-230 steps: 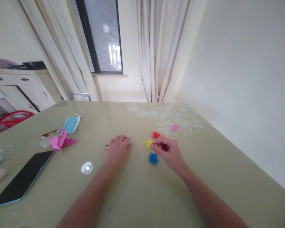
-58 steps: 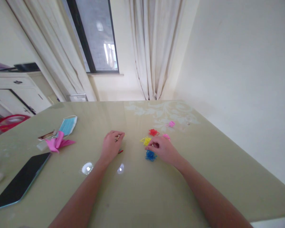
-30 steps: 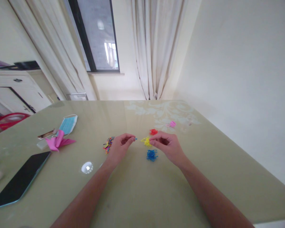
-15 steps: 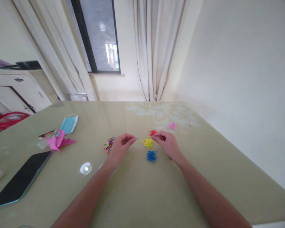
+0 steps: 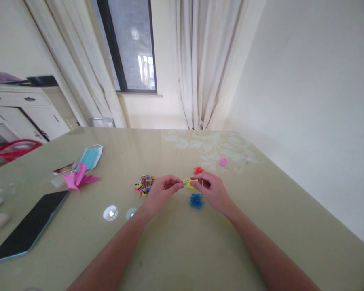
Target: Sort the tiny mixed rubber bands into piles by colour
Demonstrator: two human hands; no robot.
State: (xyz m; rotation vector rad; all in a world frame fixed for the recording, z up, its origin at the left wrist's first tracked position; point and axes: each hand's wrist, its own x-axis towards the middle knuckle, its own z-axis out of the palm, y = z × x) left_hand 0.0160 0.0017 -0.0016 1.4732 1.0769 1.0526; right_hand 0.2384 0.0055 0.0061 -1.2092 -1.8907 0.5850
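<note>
My left hand [image 5: 164, 193] is closed in a pinch on a small blue rubber band [image 5: 185, 184], which pokes out past the fingertips. Facing it, my right hand [image 5: 212, 190] also pinches, its fingertips close to the blue band and over the yellow pile; whether anything is between them I cannot make out. Beneath the fingertips lies a pile of yellow rubber bands [image 5: 187, 182], partly covered. A red pile [image 5: 198, 170] sits just behind it, and a blue pile [image 5: 196, 201] in front. Left of my left hand is a mixed-colour pile [image 5: 144, 186], its right edge hidden.
A small pink pile [image 5: 223, 161] lies at the back right. On the left are a folded pink paper shape [image 5: 79, 178], a blue face mask [image 5: 91, 157] and a dark phone [image 5: 32, 226]. A wall [image 5: 315, 121] borders the table's [image 5: 182, 250] right side.
My left hand has moved right with the blue band, toward the yellow pile. My right hand has come slightly lower, and the two hands' fingertips are nearer each other. The view has shifted a little.
</note>
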